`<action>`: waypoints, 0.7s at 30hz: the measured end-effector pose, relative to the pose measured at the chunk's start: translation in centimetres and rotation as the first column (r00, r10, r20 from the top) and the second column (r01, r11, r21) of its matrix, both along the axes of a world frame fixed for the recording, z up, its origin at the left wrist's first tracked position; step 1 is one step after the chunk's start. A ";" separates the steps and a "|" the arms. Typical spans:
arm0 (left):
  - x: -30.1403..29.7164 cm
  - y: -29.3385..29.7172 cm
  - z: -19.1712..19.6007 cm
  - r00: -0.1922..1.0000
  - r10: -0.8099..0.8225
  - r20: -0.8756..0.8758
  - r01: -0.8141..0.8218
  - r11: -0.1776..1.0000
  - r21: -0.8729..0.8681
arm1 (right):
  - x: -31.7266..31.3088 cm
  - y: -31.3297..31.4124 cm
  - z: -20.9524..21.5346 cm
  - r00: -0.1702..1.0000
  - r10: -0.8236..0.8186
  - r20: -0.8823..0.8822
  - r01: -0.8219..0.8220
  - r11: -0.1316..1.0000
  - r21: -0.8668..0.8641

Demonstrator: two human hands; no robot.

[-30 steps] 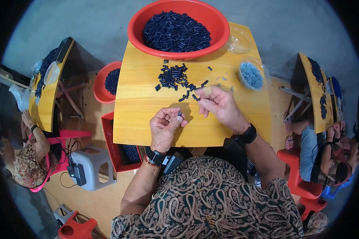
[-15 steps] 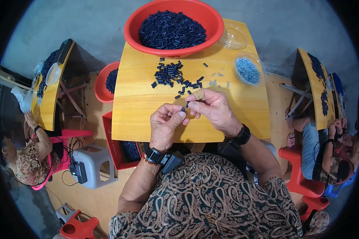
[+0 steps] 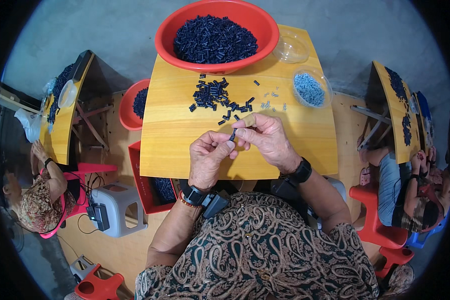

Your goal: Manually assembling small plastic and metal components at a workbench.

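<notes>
Pinching a black piece point(image 3: 233, 134) tightly between thumb and fingers of both left hand point(image 3: 208, 156) and right hand point(image 3: 269, 141), above the near part of the counter point(image 3: 175, 155). Farther out, showing a loose black pile point(image 3: 211, 94), then scattered metal bits point(image 3: 266, 105) near a clear tub point(image 3: 328, 96) on the right, and a heaped red basin point(image 3: 217, 67) at the far edge.

1 view: head cam, L of pair, wide fisheye. Faces down from wearer's head, fairly close, over shirt point(image 3: 255, 245) to hands point(image 3: 206, 156) & worktop point(image 3: 169, 125); rim bends str. edges.
</notes>
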State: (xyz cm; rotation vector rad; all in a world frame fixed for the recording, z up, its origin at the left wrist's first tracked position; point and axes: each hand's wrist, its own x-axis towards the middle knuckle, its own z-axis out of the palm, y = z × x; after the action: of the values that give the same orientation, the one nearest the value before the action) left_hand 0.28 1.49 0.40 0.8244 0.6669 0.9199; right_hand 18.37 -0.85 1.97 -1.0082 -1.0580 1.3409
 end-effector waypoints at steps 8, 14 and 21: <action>0.1 0.0 0.1 1.000 0.000 -0.003 0.000 1.000 -0.001 | 0.0 0.0 -0.1 1.000 0.006 0.016 -0.006 1.000 0.031; 0.2 -0.1 1.2 1.000 -0.008 -0.014 0.008 1.000 -0.008 | 0.0 0.1 -0.3 1.000 0.007 0.005 -0.007 0.999 0.036; 0.3 -0.2 0.9 1.000 0.009 -0.021 -0.009 1.000 -0.013 | -0.4 -0.1 0.5 0.997 -0.022 0.073 0.020 0.999 0.026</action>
State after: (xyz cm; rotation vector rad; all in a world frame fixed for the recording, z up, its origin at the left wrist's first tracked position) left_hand 0.54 1.30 1.25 0.8208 0.6950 0.9149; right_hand 17.92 -0.95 2.42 -1.0534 -1.1138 1.2787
